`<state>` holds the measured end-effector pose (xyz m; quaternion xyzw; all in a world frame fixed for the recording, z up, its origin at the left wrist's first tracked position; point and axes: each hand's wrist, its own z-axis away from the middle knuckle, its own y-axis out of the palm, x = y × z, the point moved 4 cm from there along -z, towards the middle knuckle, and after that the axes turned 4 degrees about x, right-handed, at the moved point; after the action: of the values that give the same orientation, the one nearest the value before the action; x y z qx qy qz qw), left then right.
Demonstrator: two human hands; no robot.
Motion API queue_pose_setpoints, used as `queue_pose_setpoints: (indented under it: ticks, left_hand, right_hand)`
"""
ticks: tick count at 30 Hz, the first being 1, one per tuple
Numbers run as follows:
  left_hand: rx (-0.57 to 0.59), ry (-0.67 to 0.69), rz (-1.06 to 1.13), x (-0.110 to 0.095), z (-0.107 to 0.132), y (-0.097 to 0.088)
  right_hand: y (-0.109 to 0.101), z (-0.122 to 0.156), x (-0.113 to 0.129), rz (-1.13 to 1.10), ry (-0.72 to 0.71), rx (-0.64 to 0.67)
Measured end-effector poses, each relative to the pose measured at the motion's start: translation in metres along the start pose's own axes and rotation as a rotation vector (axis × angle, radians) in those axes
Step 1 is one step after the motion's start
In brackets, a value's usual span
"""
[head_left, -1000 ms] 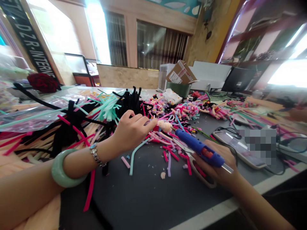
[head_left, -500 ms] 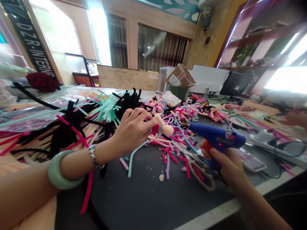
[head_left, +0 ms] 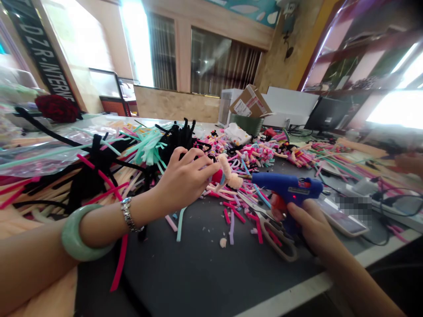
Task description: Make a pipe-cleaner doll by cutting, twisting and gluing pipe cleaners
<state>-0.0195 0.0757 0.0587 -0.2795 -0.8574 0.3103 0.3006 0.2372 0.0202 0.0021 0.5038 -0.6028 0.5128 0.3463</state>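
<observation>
My left hand [head_left: 188, 178], with its fingers pinched together, holds a small pipe-cleaner figure [head_left: 228, 174] in cream and red with a bit of light blue. Part of the figure is hidden behind the fingers. Wrapped round the handle of a blue hot glue gun [head_left: 280, 185], my right hand [head_left: 307, 220] points its nozzle left. The nozzle tip is at the cream end of the figure; whether they touch I cannot tell. A small red light glows on the gun. Below it on the table lie scissors [head_left: 280, 246] with grey-beige handles.
Cut pipe-cleaner pieces [head_left: 231, 215] are strewn over the dark table [head_left: 185, 277]. Bundles of black, mint [head_left: 148, 147] and pink stems lie left. Finished-looking figures are heaped behind. A phone [head_left: 343, 215], a power strip [head_left: 363, 189] with cables and another person's hand [head_left: 410, 163] are at right.
The glue gun in my right hand has moved left, bringing its nozzle up to the figure. My left hand and the figure have shifted slightly right.
</observation>
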Motion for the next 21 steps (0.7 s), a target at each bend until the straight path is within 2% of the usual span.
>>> queue_pose_setpoints:
  ticks: [5,12,21]
  left_hand:
    - [-0.005,0.000,0.004,-0.0006,0.0002,-0.0004]
    - [0.023,-0.004,0.004,-0.0005,-0.0002,0.0010]
    - [0.018,0.003,0.012,-0.0012,-0.0003,0.0001]
  right_hand:
    - [0.0030,-0.0009,0.0068,0.046,-0.064,0.034]
    - [0.0027,-0.0019,0.0035,0.084,-0.030,0.050]
    - [0.0053,-0.0029,0.0084,0.075,-0.066,0.079]
